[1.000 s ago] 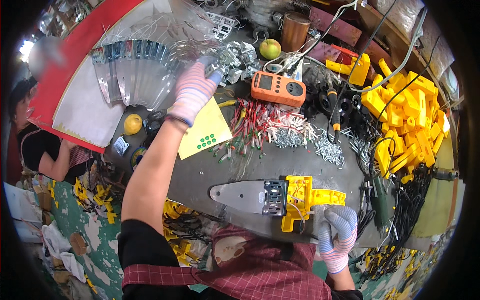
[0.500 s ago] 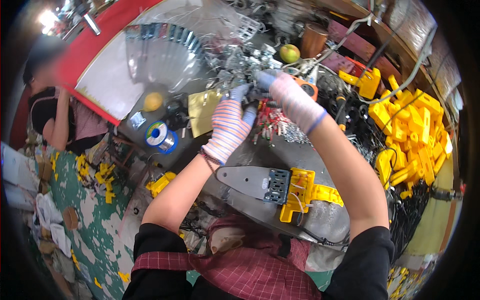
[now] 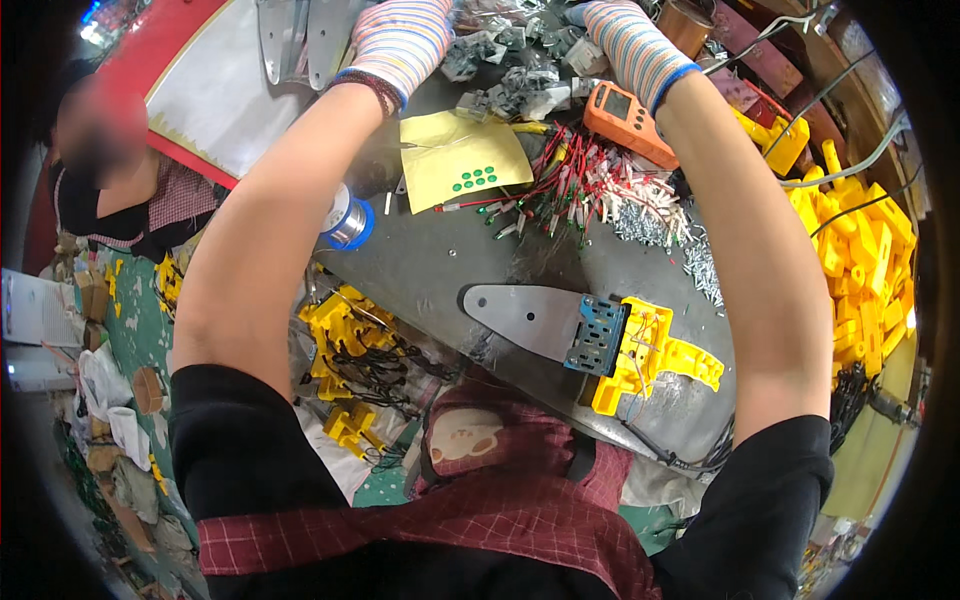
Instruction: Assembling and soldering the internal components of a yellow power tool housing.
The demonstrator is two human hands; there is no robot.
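Note:
My left hand [image 3: 405, 42], in a striped glove, reaches to the far edge of the worktable beside a heap of small metal parts [image 3: 525, 85]. Its fingertips run out of the picture, so its grip is hidden. My right hand [image 3: 637, 48], gloved alike, is across the heap, above an orange handheld device with a small screen [image 3: 630, 125]. What its fingers do is cut off at the top edge. Nearer to me, untouched, lies a tapered grey metal plate [image 3: 525, 318] joined by a dark perforated bracket [image 3: 597, 335] to a half-open yellow plastic handle casing [image 3: 640, 360].
Yellow paper with green dots [image 3: 465, 160], red-wired leads [image 3: 575, 180], screws [image 3: 703, 270] and a solder spool [image 3: 347, 220] lie on the table. Yellow casings [image 3: 860, 260] pile up at right, more [image 3: 345, 320] below the left edge. Another person [image 3: 120, 180] sits at far left.
Both hands have moved farther away and apart, from above the red leads to the far side. My view has shifted, leaving the paper and leads uncovered.

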